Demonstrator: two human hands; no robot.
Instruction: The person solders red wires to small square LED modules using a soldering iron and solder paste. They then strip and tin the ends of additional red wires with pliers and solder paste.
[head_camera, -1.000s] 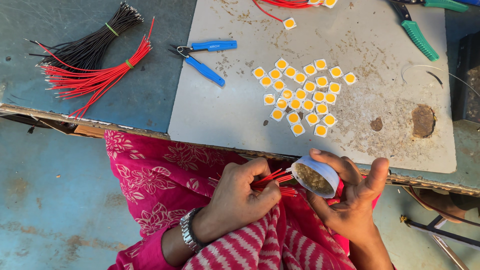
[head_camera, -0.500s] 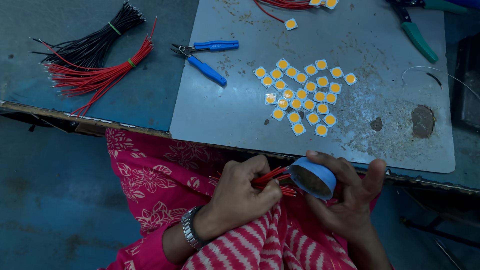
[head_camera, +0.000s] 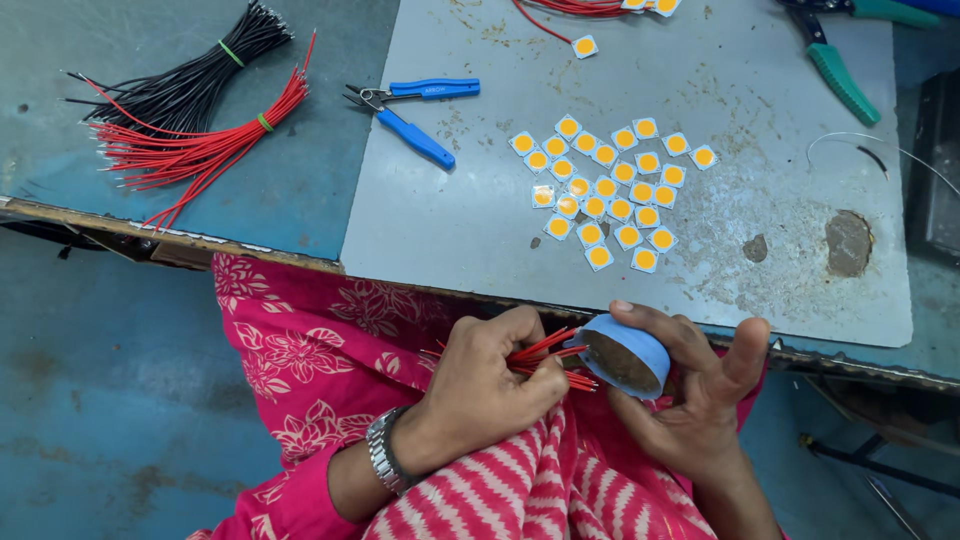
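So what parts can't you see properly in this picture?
Head view, the only one:
- Red wires: their middle is hidden inside the left hand.
- Small blue tub: its back is covered by the right hand; the brown stuff inside is too dim to tell.
- Green-handled pliers: cut off by the top edge.
- Yellow square chips: too small for detail.

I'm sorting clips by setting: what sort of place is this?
Probably a small electronics assembly bench: bundles of cut red wires, blue-handled cutters and a cluster of small square yellow chips lie on the worn metal worktop.
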